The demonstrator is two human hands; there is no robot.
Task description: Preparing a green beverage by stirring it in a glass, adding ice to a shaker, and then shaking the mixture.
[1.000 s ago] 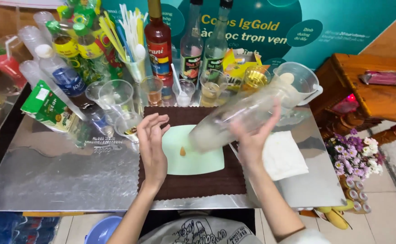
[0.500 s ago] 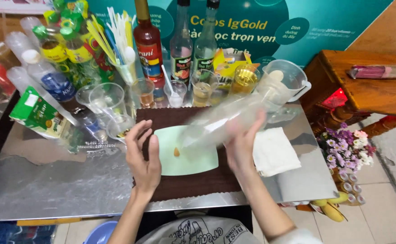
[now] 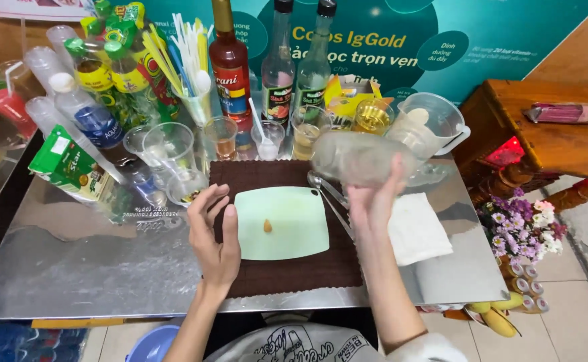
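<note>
My right hand (image 3: pixel 373 201) grips a clear plastic shaker cup (image 3: pixel 361 158), blurred by motion, held sideways above the right end of a pale green cutting board (image 3: pixel 284 224). A small tan piece (image 3: pixel 267 226) lies in the board's middle. The board rests on a dark brown cloth (image 3: pixel 294 268). My left hand (image 3: pixel 215 231) hovers open at the board's left edge, fingers spread, holding nothing. Metal tongs (image 3: pixel 327 194) lie by the board's right side under the cup.
Syrup bottles (image 3: pixel 232 67), water bottles, straws in a cup (image 3: pixel 190 67), small glasses and a clear measuring jug (image 3: pixel 431 124) crowd the back of the steel table (image 3: pixel 72 268). A white folded napkin (image 3: pixel 416 231) lies at right. A wooden stand and flowers (image 3: pixel 522 221) sit beyond the right edge.
My right hand has swung the shaker cup from a long tilted pose to a higher, more upright one near the jug. My left hand stayed beside the board.
</note>
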